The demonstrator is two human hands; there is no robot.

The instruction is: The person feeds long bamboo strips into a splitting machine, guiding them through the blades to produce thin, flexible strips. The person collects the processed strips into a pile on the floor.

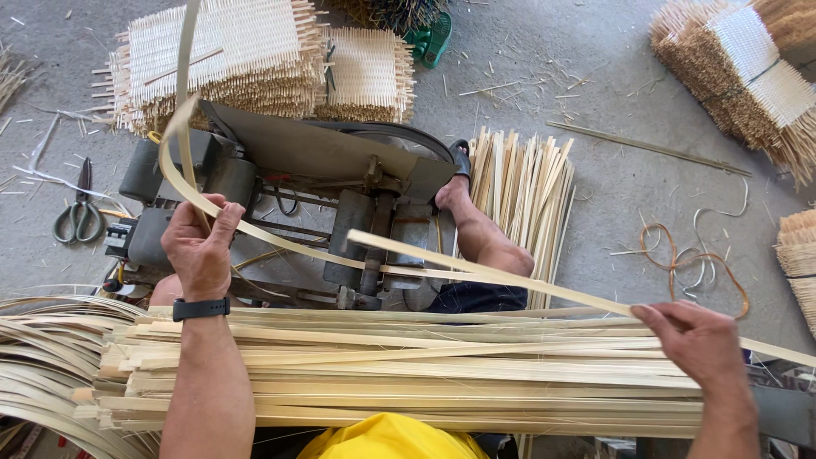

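Both at once: left hand [200, 246] and right hand [699, 344] each clasped on bamboo strip [476, 274].

pale, matt bamboo strips [408, 365] look smooth and dry; the machine [323, 170] is dull grey metal, greasy in places; rough concrete floor [612, 110]; woven mats [229, 51] look coarse, fibrous.

Hands feeding bamboo strips at a floor machine

Left hand [201, 246] grips a curving thin strip [280, 240]; right hand [699, 340] holds a flat slat [493, 274] above the stacked slats [408, 374].
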